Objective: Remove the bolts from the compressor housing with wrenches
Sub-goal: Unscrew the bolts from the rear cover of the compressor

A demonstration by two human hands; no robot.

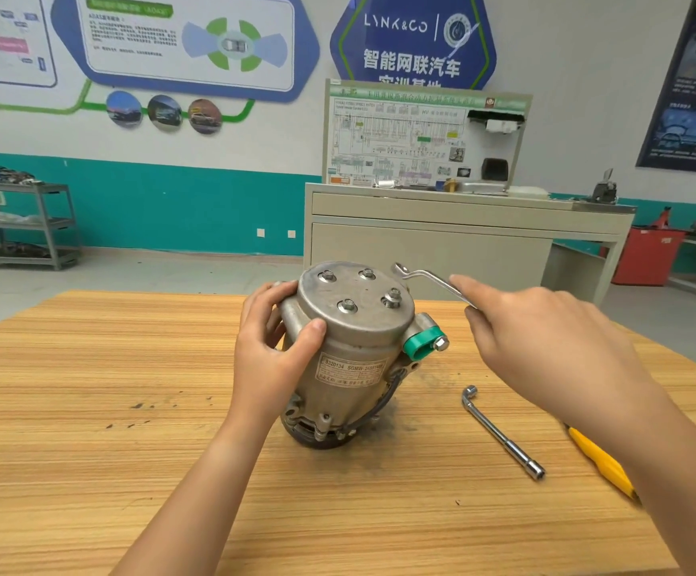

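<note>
**Compressor end cover: four bolts seated, wrench not yet on**

The compressor housing [354, 351] stands on end near the middle of the bench [88, 409], with its bolted cover facing up. All four bolts [347, 306] sit in the cover.

The left hand [273, 355] grips the upper rim, fingers curled round the far side and thumb on the near wall. I judge this a brace against the turning load.

The right hand [546, 347] holds an offset ring wrench [429, 280] by the shank, fingers closed on it. The ring end hangs just beyond the cover's far-right edge, on no bolt.

An L-shaped socket wrench [502, 434] and a yellow-handled tool [600, 463] lie to the right, probably kept within reach.

The bench top is striped wood grain, with dark smudges by the housing base. Behind it are a wiring training panel [421, 139], a metal shelf cart [22, 224] and a teal-banded wall.
</note>
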